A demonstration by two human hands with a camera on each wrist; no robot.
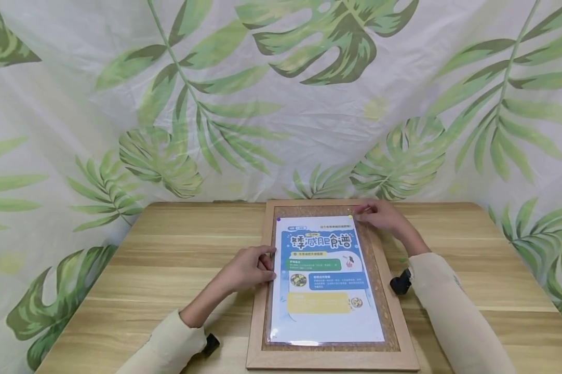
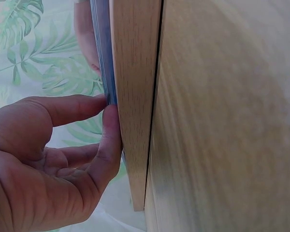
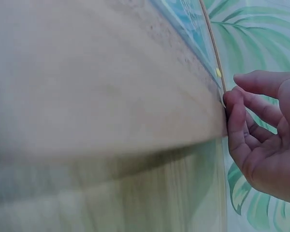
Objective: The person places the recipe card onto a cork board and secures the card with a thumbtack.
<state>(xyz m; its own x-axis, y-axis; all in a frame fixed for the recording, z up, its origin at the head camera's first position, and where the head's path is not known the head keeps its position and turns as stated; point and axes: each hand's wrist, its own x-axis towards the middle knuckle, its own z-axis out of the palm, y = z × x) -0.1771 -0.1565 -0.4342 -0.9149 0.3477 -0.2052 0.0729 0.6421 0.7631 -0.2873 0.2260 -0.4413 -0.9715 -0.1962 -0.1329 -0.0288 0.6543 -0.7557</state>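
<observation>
A printed, glossy sheet (image 1: 326, 322) lies on a cork board (image 1: 390, 332) with a wooden frame. A purple pushpin (image 1: 278, 219) marks its upper left corner, and a yellow pushpin (image 1: 350, 217) its upper right. My left hand (image 1: 249, 267) touches the sheet's left edge with thumb and fingertips, seen close in the left wrist view. Beside the yellow pin, my right hand (image 1: 379, 214) rests its bent fingertips on the board's upper right part. In the right wrist view, the thumb stands apart from the fingers, and the yellow pin is just beyond the fingertips.
The board lies on a wood-grain table (image 1: 178, 234), its far end near the table's back edge. A leaf-patterned curtain (image 1: 309, 130) hangs behind. A tiny green thing (image 1: 403, 259) shows between the frame and the right sleeve. Black wrist cameras (image 1: 400, 282) sit under both sleeves.
</observation>
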